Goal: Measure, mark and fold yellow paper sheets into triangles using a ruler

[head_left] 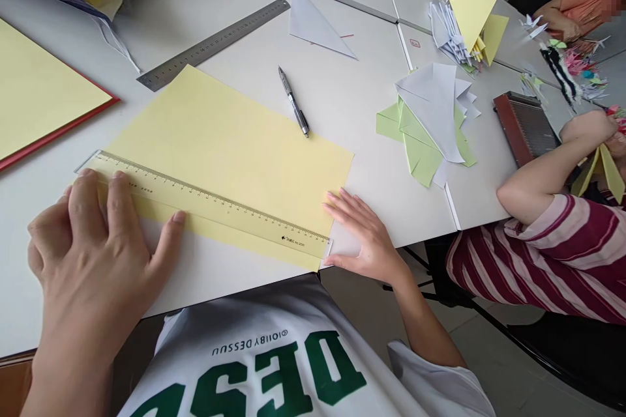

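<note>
Our left hand [90,254] presses down on the clear plastic ruler [210,212], its fingers [92,208] curved and slightly apart, with the tips on the ruler and the thumb reaching toward its lower edge. Our right hand [366,238] lies open and nearly flat on the bench [195,0] at the ruler's far end. Its fingers [347,207] are spread, with the tips at the edge of the pale yellow sheet [229,146], and nothing is clamped between them.

The ruler lies across the lower part of the sheet, which sits on the bench directly in front of us. Just beyond the sheet are a ballpoint pen [294,103] and a steel ruler [212,45], both touching neither hand. A white paper triangle [317,23] lies farther on, and a yellow board with a red edge [49,98] sits to the left.

To the right are green and white paper pieces [420,137], then a paper trimmer [525,127]. A co-worker's arm in a striped sleeve [552,254] reaches over the bench's far right side, well apart from our hands.
</note>
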Action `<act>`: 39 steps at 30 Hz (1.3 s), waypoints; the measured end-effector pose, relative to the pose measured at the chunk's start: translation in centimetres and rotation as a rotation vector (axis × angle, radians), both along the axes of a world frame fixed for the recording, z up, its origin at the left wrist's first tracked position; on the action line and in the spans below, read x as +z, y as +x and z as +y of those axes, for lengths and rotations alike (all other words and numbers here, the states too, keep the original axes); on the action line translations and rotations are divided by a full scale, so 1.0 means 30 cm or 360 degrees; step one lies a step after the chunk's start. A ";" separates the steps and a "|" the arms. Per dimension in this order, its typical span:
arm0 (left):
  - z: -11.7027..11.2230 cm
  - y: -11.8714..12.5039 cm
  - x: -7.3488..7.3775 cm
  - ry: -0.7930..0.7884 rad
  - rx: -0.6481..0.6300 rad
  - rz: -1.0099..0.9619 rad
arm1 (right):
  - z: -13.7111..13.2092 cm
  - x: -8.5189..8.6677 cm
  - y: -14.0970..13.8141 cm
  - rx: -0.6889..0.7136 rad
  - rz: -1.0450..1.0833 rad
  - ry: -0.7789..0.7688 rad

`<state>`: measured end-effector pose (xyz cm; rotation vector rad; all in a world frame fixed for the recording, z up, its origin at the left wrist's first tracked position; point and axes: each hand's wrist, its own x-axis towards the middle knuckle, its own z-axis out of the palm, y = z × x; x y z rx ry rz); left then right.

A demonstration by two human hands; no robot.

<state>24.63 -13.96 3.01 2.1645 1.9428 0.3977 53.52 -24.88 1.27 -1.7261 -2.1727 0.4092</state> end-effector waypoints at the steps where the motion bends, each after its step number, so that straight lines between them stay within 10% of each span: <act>1: -0.001 0.003 0.001 0.0005 -0.0003 -0.0001 | 0.000 0.000 0.000 -0.0001 -0.0002 0.0001; 22: 0.009 -0.054 -0.014 -0.0115 -0.0059 0.0196 | -0.021 -0.009 -0.003 0.0079 -0.0043 0.0044; 39: -0.048 -0.114 -0.087 0.0170 -0.0087 0.0243 | -0.060 -0.121 0.054 0.0384 -0.0311 0.0383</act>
